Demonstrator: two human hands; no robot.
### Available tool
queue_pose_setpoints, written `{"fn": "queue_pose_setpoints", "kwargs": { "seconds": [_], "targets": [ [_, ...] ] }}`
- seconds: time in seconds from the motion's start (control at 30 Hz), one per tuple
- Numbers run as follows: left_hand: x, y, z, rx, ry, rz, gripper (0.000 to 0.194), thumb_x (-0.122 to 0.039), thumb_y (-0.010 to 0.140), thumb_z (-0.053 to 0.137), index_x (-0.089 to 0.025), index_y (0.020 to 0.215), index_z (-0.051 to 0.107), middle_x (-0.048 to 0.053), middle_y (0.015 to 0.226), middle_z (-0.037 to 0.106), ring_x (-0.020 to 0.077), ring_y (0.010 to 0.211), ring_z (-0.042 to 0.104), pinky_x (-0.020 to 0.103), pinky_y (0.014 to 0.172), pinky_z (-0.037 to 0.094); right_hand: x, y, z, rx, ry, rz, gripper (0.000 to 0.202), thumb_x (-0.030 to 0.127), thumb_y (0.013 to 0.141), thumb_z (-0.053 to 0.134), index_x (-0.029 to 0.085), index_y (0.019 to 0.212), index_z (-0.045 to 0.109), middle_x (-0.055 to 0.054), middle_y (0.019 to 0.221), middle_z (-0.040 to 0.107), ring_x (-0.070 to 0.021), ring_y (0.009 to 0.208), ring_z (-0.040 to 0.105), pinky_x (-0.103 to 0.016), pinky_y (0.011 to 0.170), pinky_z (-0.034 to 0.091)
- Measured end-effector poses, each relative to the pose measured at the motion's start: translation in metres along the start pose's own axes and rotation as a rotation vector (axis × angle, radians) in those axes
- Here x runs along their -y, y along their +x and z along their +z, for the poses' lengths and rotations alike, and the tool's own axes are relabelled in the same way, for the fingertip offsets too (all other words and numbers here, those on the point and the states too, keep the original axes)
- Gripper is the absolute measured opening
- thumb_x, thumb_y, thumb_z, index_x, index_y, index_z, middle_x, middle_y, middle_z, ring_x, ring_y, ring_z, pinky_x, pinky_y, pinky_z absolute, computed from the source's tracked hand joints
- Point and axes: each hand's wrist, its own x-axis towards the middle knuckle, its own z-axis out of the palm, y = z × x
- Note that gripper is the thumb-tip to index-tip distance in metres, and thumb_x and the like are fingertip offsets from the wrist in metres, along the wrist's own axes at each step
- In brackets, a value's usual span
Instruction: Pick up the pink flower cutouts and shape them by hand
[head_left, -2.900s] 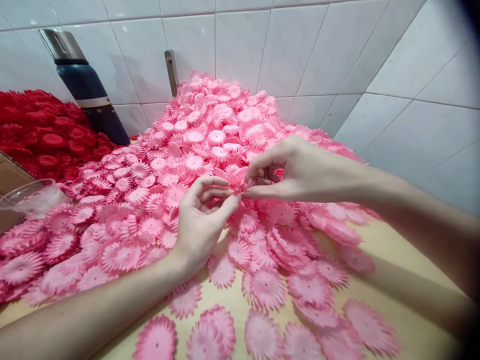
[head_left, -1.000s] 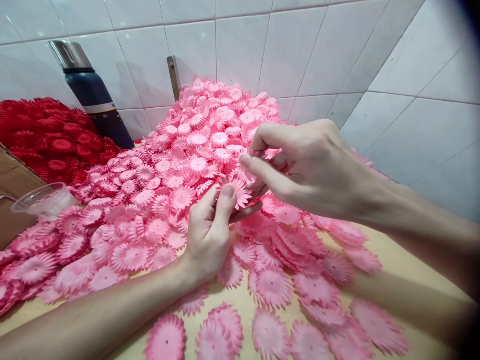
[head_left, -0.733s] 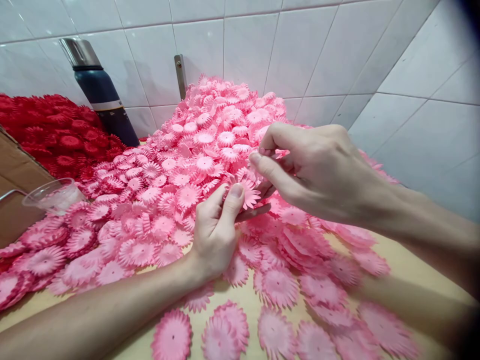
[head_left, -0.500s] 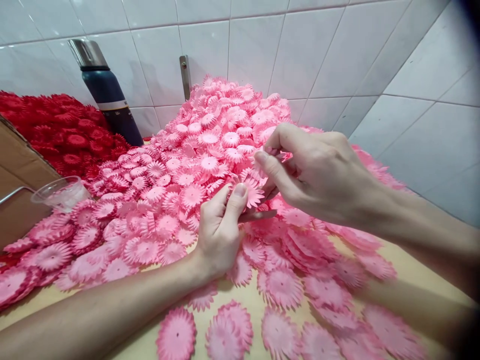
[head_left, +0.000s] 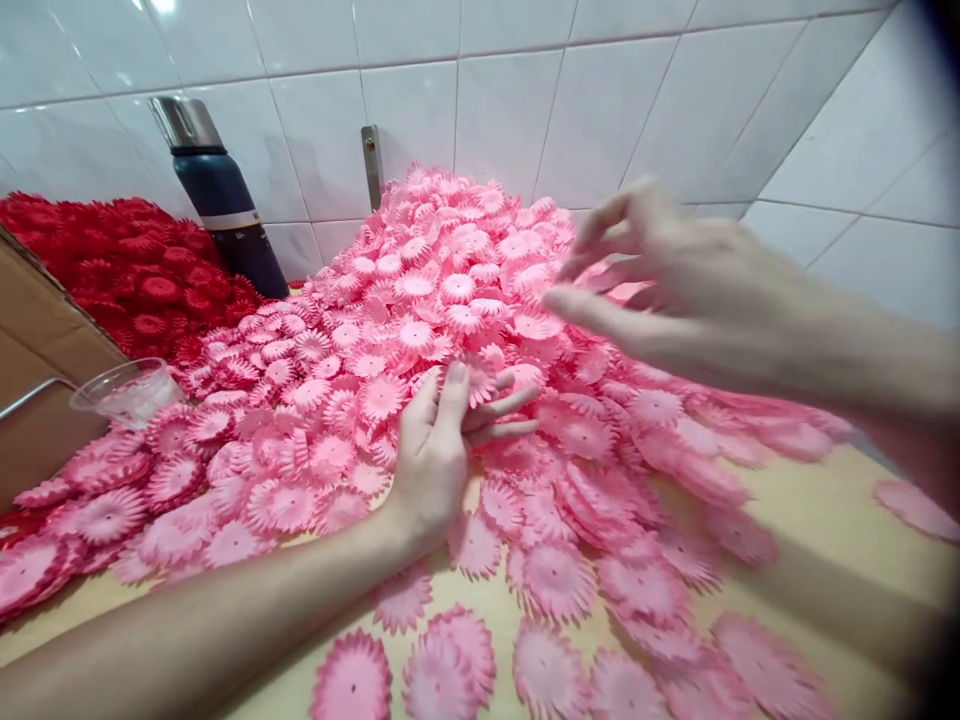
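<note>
My left hand (head_left: 439, 455) pinches a pink fabric flower piece (head_left: 480, 382) between thumb and forefinger, its other fingers stretched out to the right. Above and to the right, my right hand (head_left: 660, 270) is blurred by motion, with its fingers apart and nothing visible between them. Behind both hands rises a large heap of pink flower pieces (head_left: 416, 335), each round with a notched edge and many with a small centre hole. Single pieces, among them a darker-edged pink flower piece (head_left: 352, 675), lie flat in front of my left forearm.
On the left are a pile of red flower pieces (head_left: 112, 260), a dark blue bottle (head_left: 217, 190) with a steel cap, a clear plastic cup (head_left: 124, 390) and a cardboard box (head_left: 45, 350). A white tiled wall (head_left: 502, 120) stands behind the yellowish tabletop (head_left: 810, 500).
My right hand has moved up and right, away from my left hand, and its fingers have opened. My left hand keeps its pinch on the flower piece, its other fingers now more spread.
</note>
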Motion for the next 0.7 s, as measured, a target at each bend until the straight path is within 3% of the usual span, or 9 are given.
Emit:
{"fn": "queue_pose_setpoints", "kwargs": {
  "seconds": [0.07, 0.2, 0.3, 0.4, 0.5, 0.57, 0.7],
  "targets": [
    [0.001, 0.005, -0.001, -0.028, 0.013, 0.004, 0.026, -0.043, 0.088, 0.06, -0.018, 0.084, 0.052, 0.009, 0.102, 0.072, 0.0253, 0.095, 0.072, 0.038, 0.076, 0.061, 0.003, -0.002, 0.006, 0.052, -0.062, -0.145, 0.035, 0.04, 0.08, 0.068, 0.02, 0.103, 0.051, -0.011, 0.101, 0.061, -0.0259, 0.084, 0.061, -0.038, 0.065, 0.049],
    [0.004, 0.007, -0.004, 0.016, 0.015, 0.013, 0.027, -0.043, 0.088, 0.059, -0.017, 0.082, 0.056, 0.007, 0.093, 0.072, 0.0236, 0.093, 0.071, 0.036, 0.078, 0.059, 0.011, -0.007, 0.015, 0.159, -0.047, -0.436, 0.021, 0.035, 0.083, 0.065, 0.017, 0.092, 0.059, -0.012, 0.105, 0.057, -0.0246, 0.093, 0.054, -0.039, 0.075, 0.046],
    [0.004, 0.007, -0.005, 0.048, -0.037, 0.028, 0.025, -0.039, 0.09, 0.057, -0.017, 0.079, 0.056, 0.004, 0.086, 0.071, 0.0206, 0.091, 0.071, 0.032, 0.078, 0.059, 0.013, -0.011, 0.023, 0.251, -0.063, -0.588, 0.011, 0.028, 0.084, 0.064, 0.017, 0.084, 0.064, -0.009, 0.098, 0.059, -0.022, 0.089, 0.052, -0.036, 0.072, 0.045],
    [0.004, 0.006, -0.005, 0.072, -0.056, 0.029, 0.025, -0.038, 0.092, 0.055, -0.016, 0.079, 0.057, 0.003, 0.085, 0.07, 0.0196, 0.091, 0.07, 0.031, 0.078, 0.058, 0.011, -0.011, 0.028, 0.197, -0.098, -0.623, 0.016, 0.014, 0.088, 0.053, 0.017, 0.078, 0.065, -0.009, 0.09, 0.062, -0.0219, 0.09, 0.052, -0.034, 0.072, 0.042],
    [0.003, 0.006, -0.005, 0.084, -0.028, 0.018, 0.027, -0.038, 0.093, 0.053, -0.015, 0.08, 0.061, 0.005, 0.086, 0.071, 0.0203, 0.091, 0.069, 0.032, 0.079, 0.058, 0.008, -0.008, 0.028, 0.167, -0.067, -0.624, 0.014, 0.014, 0.088, 0.054, 0.017, 0.079, 0.064, -0.008, 0.09, 0.063, -0.0204, 0.086, 0.054, -0.033, 0.07, 0.042],
    [0.004, 0.005, -0.005, 0.075, 0.009, 0.024, 0.031, -0.039, 0.093, 0.052, -0.014, 0.08, 0.064, 0.007, 0.087, 0.071, 0.0208, 0.092, 0.068, 0.032, 0.08, 0.058, 0.006, -0.007, 0.028, 0.187, -0.042, -0.617, 0.004, 0.016, 0.086, 0.059, 0.016, 0.085, 0.062, -0.008, 0.092, 0.062, -0.0187, 0.083, 0.054, -0.031, 0.069, 0.042],
    [0.005, 0.005, -0.007, 0.073, 0.029, 0.02, 0.037, -0.043, 0.093, 0.051, -0.014, 0.074, 0.063, 0.006, 0.083, 0.07, 0.0215, 0.093, 0.068, 0.033, 0.08, 0.057, 0.006, -0.008, 0.03, 0.264, -0.034, -0.603, 0.009, 0.012, 0.085, 0.057, 0.016, 0.093, 0.061, -0.007, 0.094, 0.058, -0.017, 0.082, 0.054, -0.029, 0.068, 0.041]
  ]
}}
